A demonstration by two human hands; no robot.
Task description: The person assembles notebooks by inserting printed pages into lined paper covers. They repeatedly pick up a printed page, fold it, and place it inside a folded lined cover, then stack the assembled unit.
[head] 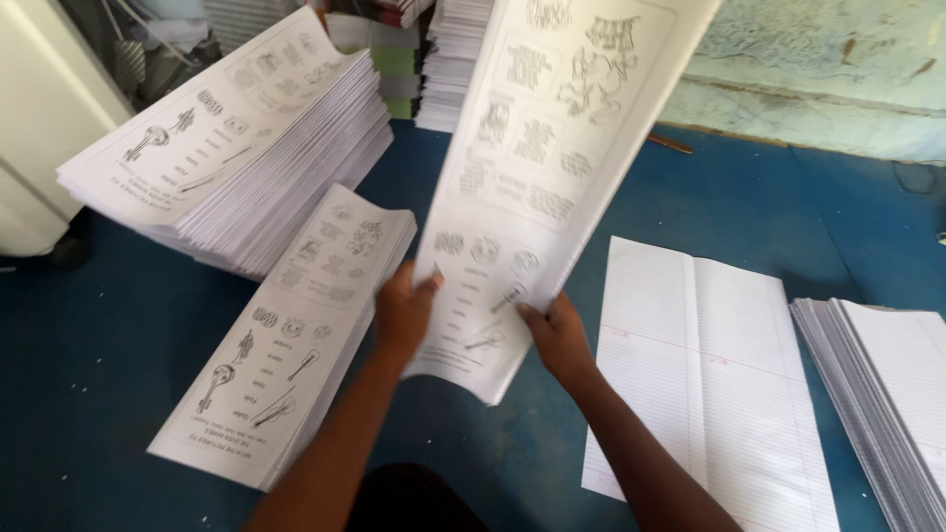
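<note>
Standing beside this person, I see both hands up on one long printed sheet [552, 187], a thin bundle perhaps, lifted clear of the blue tabletop [99, 365] and tilting away from them. The left hand [402, 313] is closed on its lower left edge, thumb on the printed face, and the right hand [554, 340] pinches the lower right edge the same way, so the paper is held only at its near end while the far end rises well above both hands. It is blurred, so I cannot tell whether it is one leaf or several. Just left of the left hand lies a lower stack of the same picture sheets [286, 335], and farther out on that side a taller, slumping stack [227, 148]. To the right of the right hand a ruled sheet [705, 374] lies flat and open, with a pile of ruled paper [882, 394] beyond it. In my judgement, handling this well means keeping both grips level and the paper taut between them, since a long sheet held by one end will buckle or fan; moving the hands farther apart along the edges would steady it, and it should be brought down square, not dropped.
</note>
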